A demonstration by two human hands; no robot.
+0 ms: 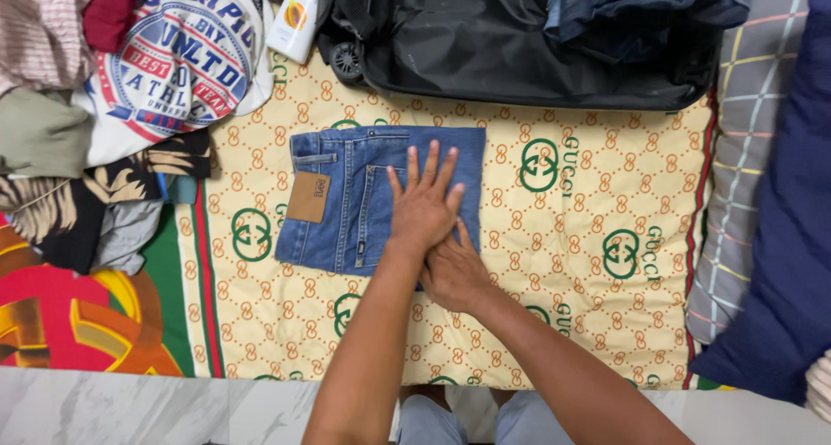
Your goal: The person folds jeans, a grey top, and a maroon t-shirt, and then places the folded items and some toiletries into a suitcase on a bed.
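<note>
A folded pair of blue jeans (346, 194) with a brown leather patch lies on a cream patterned blanket (589, 194). My left hand (424, 209) rests flat on the right part of the jeans, fingers spread. My right hand (454, 274) lies just below it at the lower right edge of the jeans. Its fingers are tucked under my left wrist, and only one shows, stretched straight out. Neither hand holds anything.
An open black suitcase (485, 55) with dark blue clothes (640, 8) in it lies beyond the jeans. A pile of clothes (130, 107) fills the left side, next to a white bottle (294, 16). A grey checked pillow (753, 151) and a navy cushion (792, 254) lie at right.
</note>
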